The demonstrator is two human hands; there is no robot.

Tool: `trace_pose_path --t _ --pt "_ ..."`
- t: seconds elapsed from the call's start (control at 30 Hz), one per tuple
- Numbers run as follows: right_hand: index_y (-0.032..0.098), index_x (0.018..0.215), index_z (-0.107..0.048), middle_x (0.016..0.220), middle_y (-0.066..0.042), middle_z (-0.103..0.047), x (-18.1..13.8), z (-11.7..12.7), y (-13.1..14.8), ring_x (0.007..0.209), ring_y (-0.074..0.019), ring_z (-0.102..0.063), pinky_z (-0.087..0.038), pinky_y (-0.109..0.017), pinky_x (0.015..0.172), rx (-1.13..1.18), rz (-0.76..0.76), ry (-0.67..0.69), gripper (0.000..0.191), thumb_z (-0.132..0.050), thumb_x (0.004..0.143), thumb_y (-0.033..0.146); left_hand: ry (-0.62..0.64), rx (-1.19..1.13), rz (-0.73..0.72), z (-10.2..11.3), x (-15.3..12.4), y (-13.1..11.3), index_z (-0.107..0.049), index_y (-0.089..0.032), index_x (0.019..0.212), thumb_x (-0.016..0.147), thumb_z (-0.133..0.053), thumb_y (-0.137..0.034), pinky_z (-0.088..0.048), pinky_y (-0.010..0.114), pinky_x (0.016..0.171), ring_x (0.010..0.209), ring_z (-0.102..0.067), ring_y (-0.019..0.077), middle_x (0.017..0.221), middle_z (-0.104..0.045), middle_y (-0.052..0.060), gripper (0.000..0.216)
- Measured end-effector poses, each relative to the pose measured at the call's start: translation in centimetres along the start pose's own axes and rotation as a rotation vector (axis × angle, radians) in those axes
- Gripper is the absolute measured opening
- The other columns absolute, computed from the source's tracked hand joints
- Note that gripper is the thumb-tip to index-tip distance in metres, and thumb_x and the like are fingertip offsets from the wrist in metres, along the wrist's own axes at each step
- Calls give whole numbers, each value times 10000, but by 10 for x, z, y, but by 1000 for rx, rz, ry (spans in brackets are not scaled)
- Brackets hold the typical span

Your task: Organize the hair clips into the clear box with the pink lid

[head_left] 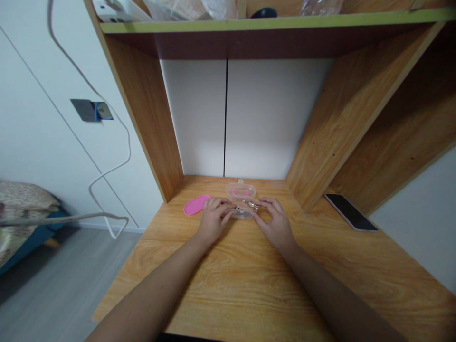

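Note:
A small clear plastic box point(241, 192) stands on the wooden desk point(249, 280), with something pink inside it. Its pink oval lid point(196, 204) lies flat to the left. My left hand point(213, 219) rests on the desk at the box's near left corner, fingers curled in a pinch. My right hand point(274, 221) sits at the near right corner, thumb and forefinger pinched. Between the two hands is a small clear, shiny item point(249, 205) that both seem to hold; it is too small to name.
A dark phone point(351, 212) lies face up on the desk at the right. Wooden side panels close in the desk alcove, with a shelf point(270, 23) of items overhead. At the left, a white cable point(107, 173) hangs from the wall near a bed.

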State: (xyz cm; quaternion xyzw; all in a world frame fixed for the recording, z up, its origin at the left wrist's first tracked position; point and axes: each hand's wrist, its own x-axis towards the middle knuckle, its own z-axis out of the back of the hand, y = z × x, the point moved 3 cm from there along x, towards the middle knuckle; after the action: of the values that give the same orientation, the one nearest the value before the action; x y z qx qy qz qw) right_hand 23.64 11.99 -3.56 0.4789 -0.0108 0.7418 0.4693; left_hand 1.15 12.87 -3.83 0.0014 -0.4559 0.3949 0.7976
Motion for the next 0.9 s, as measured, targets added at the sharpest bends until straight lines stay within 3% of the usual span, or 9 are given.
trace_pose_path --t 0.37,0.9 --pt "232 1127 -647 1227 -113 -576 -2 -12 -8 1187 -290 -559 -468 -497 1052 7 -68 0 263 -662 898 362 62 39 78 -4 -2 2 -728 -275 1108 927 -660 -300 -434 417 956 1125 -573 245 1237 -628 77 195" --pt "249 1147 -649 1352 -127 -497 1 -26 -14 1320 -315 -473 -376 -557 1120 -13 -105 15 299 -632 900 417 87 15 111 -7 -4 6 -739 -263 1056 921 -665 -291 -444 441 988 1166 -565 257 1262 -608 85 157"
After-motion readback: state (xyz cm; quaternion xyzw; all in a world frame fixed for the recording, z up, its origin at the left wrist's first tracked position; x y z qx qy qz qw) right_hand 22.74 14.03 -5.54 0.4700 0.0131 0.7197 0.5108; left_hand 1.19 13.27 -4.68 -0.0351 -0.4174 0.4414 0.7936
